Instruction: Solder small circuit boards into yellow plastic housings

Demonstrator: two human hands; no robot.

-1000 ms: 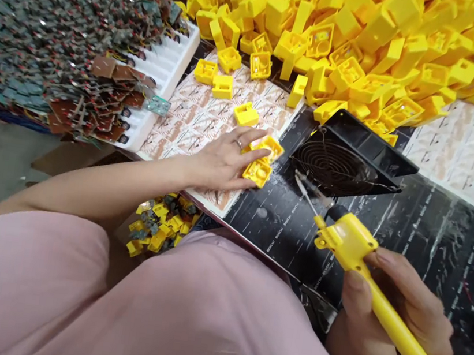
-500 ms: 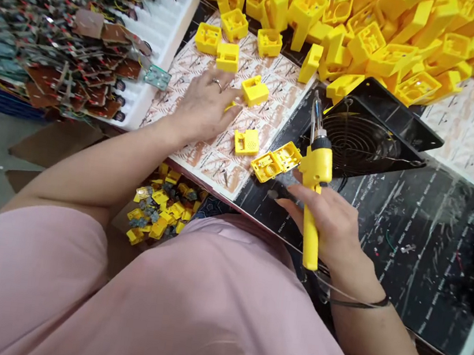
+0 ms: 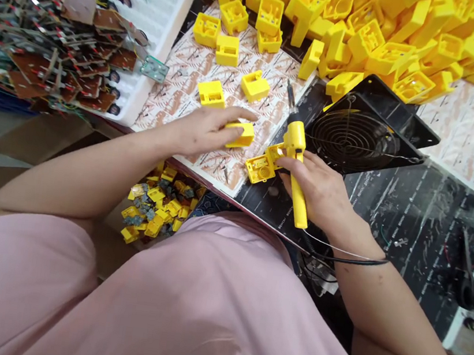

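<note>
The left hand [image 3: 201,132] sits at the frame's centre-left, its fingers [image 3: 231,120] together and clamped on a yellow plastic housing [image 3: 240,135] just above a printed paper sheet [image 3: 175,82]. The right hand [image 3: 316,191] has its fingers [image 3: 307,172] wrapped around the handle of a yellow soldering iron [image 3: 295,167], whose metal tip points up the frame. An opened, hinged yellow housing [image 3: 261,168] lies just beside the iron on the sheet's edge. A black fan [image 3: 353,140] stands right of the iron, and a heap of yellow housings [image 3: 383,28] fills the top. Circuit boards [image 3: 64,32] crowd a white tray [image 3: 160,28] at upper left.
</note>
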